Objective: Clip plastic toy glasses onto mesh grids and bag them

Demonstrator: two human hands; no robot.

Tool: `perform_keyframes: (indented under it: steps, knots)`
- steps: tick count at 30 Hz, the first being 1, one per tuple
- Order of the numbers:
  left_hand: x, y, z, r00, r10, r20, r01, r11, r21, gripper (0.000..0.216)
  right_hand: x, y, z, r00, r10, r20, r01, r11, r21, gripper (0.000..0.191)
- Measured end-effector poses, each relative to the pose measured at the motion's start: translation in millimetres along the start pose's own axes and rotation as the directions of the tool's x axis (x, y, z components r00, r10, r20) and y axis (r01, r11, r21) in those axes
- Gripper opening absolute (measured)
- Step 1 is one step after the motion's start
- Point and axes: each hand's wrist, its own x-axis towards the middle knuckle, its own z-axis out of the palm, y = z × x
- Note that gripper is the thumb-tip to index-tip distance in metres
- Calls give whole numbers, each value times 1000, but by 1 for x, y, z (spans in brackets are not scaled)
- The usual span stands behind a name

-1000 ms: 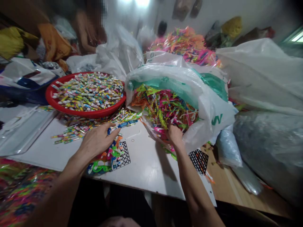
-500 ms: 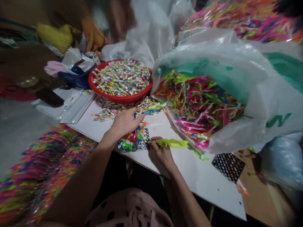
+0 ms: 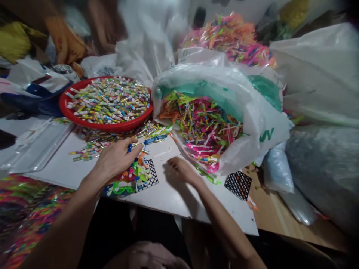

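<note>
My left hand [image 3: 116, 158] bends over a heap of coloured plastic pieces [image 3: 140, 170] near the table's front edge, its thumb and forefinger closed on a small blue plastic piece [image 3: 129, 148]. Green toy glasses [image 3: 120, 188] lie at the near side of the heap, partly on a black lattice sheet [image 3: 152, 173]. Just beyond my left fingertips are blue toy glasses [image 3: 154, 139] with a clear tube. My right hand [image 3: 181, 168] hovers above the white table to the right of the sheet, fingers loosely bent and slightly blurred, with nothing visible in them.
A red basin [image 3: 106, 126] full of small candy-like tubes stands at the back left, with loose tubes [image 3: 89, 149] before it. A large white bag [image 3: 252, 130] of coloured pieces gapes at the right. Another black lattice sheet [image 3: 238, 185] lies near the table's right end.
My right hand has let go of the yellow-green toy glasses near the bag and moved toward the table's middle. My left hand stays over the heap. The view has turned right.
</note>
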Motion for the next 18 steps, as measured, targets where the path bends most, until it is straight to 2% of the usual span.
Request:
perform_keyframes:
  steps: [1,3,4,6,8,12,14,16,18]
  knots:
    - [-1,-1,0,1000,3,-8,-3,1000,-7,54,0,16,-20,990,122,-78,-130,984,-117,24]
    - [-2,0,1,1000,2,-28,-2,1000,-11,55,3,39,-53,942,251,-224,-317,886,-338,25]
    - [-2,0,1,999,4,-32,-4,1000,-9,55,6,44,-64,929,276,-245,-358,837,-414,25]
    - [-3,1,0,1000,15,-15,-15,1000,-3,55,16,40,-70,935,271,-227,-350,796,-493,24]
    - [-3,3,-1,1000,18,9,-18,1000,-4,56,31,18,-56,961,195,-197,-270,817,-509,25]
    - [-1,6,-2,1000,-11,0,11,1000,24,56,64,-43,3,985,-56,-161,-28,879,-476,28]
    - [0,7,-1,1000,-28,-7,28,999,34,55,74,-63,26,989,-75,-124,12,894,-449,28]
    - [0,7,0,1000,-28,-3,28,999,21,53,73,-66,36,993,-62,-98,14,901,-433,26]
    - [0,6,0,1000,-20,-8,20,1000,3,52,65,-53,33,995,-29,-97,-17,898,-439,25]
